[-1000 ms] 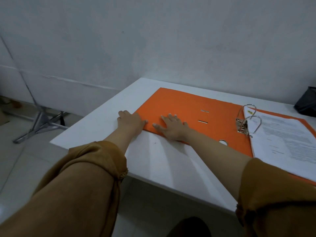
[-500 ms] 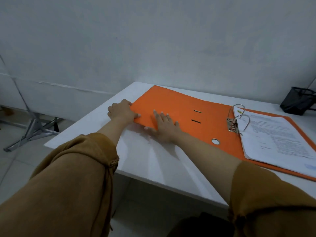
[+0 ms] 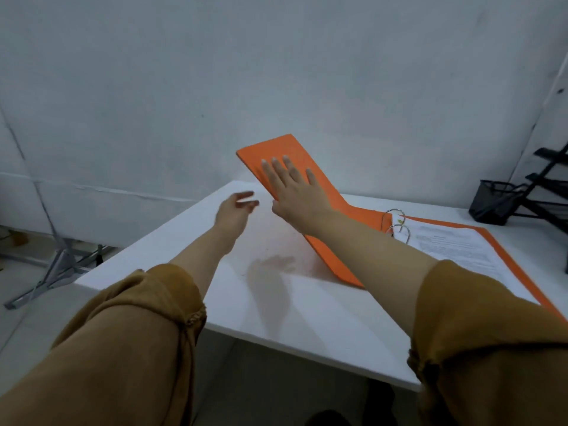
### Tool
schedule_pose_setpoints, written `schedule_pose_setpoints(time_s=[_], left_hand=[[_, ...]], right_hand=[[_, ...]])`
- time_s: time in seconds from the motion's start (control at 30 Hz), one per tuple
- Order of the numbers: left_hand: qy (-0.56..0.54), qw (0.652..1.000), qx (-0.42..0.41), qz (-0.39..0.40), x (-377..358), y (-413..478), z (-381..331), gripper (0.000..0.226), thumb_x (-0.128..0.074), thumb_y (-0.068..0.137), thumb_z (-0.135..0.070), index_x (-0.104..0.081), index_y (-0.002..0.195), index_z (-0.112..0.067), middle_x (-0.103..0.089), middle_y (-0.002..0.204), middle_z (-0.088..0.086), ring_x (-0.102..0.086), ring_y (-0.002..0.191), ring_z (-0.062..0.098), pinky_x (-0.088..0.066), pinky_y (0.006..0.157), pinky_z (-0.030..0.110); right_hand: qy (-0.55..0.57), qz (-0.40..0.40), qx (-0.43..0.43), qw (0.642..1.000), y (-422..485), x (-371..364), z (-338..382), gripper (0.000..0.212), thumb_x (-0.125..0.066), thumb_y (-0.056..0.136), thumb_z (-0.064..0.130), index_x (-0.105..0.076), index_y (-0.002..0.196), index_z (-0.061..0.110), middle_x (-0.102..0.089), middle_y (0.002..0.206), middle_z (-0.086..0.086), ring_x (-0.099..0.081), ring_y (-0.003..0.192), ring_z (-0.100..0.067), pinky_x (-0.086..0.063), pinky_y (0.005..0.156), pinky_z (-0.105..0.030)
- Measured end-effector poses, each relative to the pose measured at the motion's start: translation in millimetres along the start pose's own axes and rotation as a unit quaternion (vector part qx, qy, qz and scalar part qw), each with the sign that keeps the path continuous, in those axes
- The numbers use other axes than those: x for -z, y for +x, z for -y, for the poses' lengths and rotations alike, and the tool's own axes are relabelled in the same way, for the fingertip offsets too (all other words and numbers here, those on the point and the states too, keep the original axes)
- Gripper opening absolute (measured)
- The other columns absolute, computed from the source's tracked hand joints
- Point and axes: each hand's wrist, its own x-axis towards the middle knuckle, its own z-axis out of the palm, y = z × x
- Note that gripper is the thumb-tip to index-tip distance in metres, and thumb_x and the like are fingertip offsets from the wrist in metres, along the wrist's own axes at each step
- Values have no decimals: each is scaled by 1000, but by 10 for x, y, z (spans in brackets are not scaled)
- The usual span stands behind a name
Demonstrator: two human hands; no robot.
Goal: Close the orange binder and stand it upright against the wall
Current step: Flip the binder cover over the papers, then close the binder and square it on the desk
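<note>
The orange binder lies open on the white table. Its left cover is raised at a slant, free edge up toward the wall. My right hand holds that cover near its front edge, fingers spread flat on the upper face and thumb tucked beneath. My left hand hovers just left of the cover, fingers loosely apart, touching nothing. The metal rings stand at the spine, with a stack of printed sheets on the right half.
The plain wall rises directly behind the table. A black mesh pen holder and a black rack stand at the back right. A grey metal stand foot rests on the floor to the left.
The left cover, flat on the table before, has swung up with my right hand. My left hand has come off the cover's edge.
</note>
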Motion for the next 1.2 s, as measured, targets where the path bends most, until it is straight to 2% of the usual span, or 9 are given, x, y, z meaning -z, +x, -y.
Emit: schedule_pose_setpoints(time_s=[0.17,0.33,0.5,0.6,0.7,0.8,0.9,1.03,1.2], left_hand=[[50,986,-73,140,-424,-287,-37,46,-57,93,-20,-48,136,-11,-55,138,4,-51,119,10,-34,96,23],[96,966,-88,223,-903,-414,-54,63,-62,88,-25,-36,145,-12,-44,149,2,-37,140,16,-30,117,36],[111,959,-110,239,-1305,-549,-86,57,-48,95,-35,-30,147,-19,-46,147,5,-42,136,21,-35,100,24],[93,962,-100,237,-1473,-617,-114,56,-41,97,-38,-27,148,-22,-43,149,4,-40,138,22,-34,106,29],[80,963,-104,236,-1590,-670,-128,53,-42,98,-35,-29,148,-22,-44,149,4,-40,138,23,-36,106,31],[81,963,-104,236,-1678,-738,-154,52,-44,97,-32,-33,147,-20,-46,146,6,-44,134,26,-43,88,31],[87,959,-131,235,-1772,-783,-152,41,-47,97,-27,-46,137,-21,-58,130,4,-53,121,26,-50,93,42],[116,944,-190,242,-1908,-853,-143,23,-48,95,-17,-56,116,-14,-59,97,-3,-53,91,18,-44,70,26],[256,905,-251,231,-2124,-885,-114,32,-48,93,-32,-54,124,-23,-57,137,1,-50,127,25,-41,98,39]], right_hand=[[-38,-87,-3,996,-157,102,-280,73,-41,95,23,2,154,17,1,163,-2,-1,151,-25,-16,116,-53],[-86,-248,-33,964,-384,137,-598,82,-60,74,27,-31,149,13,-35,155,-4,-34,143,-27,-39,107,-54],[-233,-301,2,925,-623,160,-874,70,-53,72,9,-43,142,10,-47,148,1,-45,137,-17,-24,116,-45],[-330,-264,31,906,-784,109,-1047,53,-50,77,6,-59,128,5,-58,139,-5,-51,132,-19,-17,114,-48],[-376,-194,46,905,-971,129,-1180,21,-58,77,9,-78,85,11,-77,90,-5,-68,108,-24,-28,111,-50],[-377,-191,42,905,-1103,177,-1270,23,-62,73,8,-67,52,16,-65,53,0,-67,65,-21,-45,101,-48],[-345,-213,26,914,-1266,96,-1358,26,-62,72,9,-61,46,16,-59,47,-1,-59,50,-20,-54,87,-44],[-320,-229,-20,919,-1496,-63,-1434,28,-64,72,8,-58,46,17,-56,46,-1,-55,48,-22,-55,77,-40],[-262,-222,-107,933,-1764,-207,-1493,36,-52,86,14,-61,51,16,-61,51,-3,-58,51,-23,-52,67,-38]])
